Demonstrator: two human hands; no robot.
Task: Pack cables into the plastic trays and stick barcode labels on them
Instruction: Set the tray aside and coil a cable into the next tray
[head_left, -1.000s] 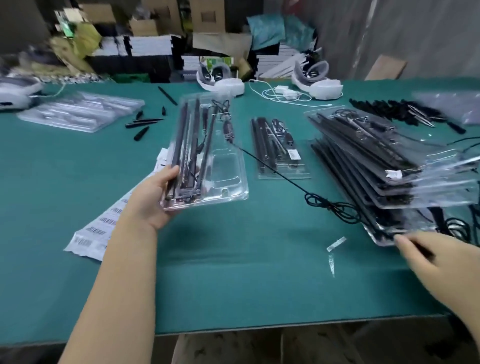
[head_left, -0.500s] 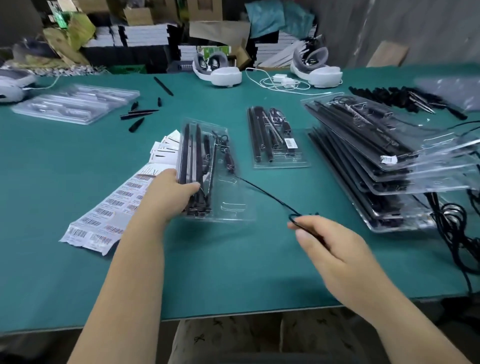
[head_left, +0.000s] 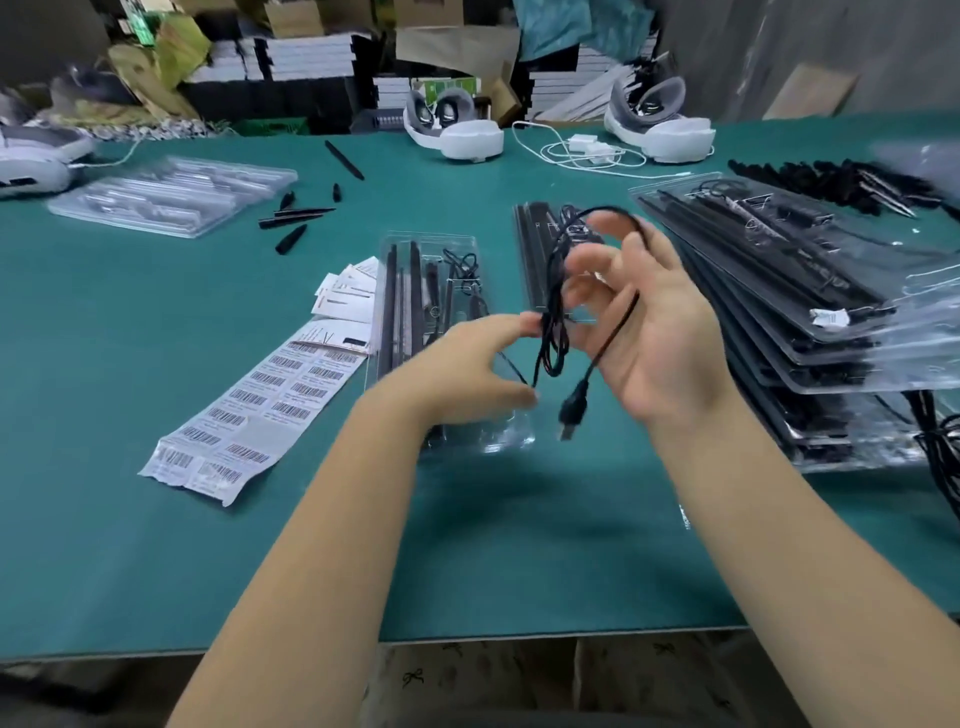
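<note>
- At the frame's centre I see the black cable (head_left: 551, 332) bunched into loops, its plug dangling below.
- My right hand (head_left: 654, 332) has the loops draped around its curled fingers; my left hand (head_left: 467, 364) pinches the bundle.
- Beneath, the clear tray (head_left: 415, 291) lies on the green table (head_left: 156, 338).
- The barcode labels (head_left: 260, 405) lie just left of it; the stacked trays (head_left: 831, 312) fill the right.

Bare forearms and hands (head_left: 652, 332), no sleeves
</note>
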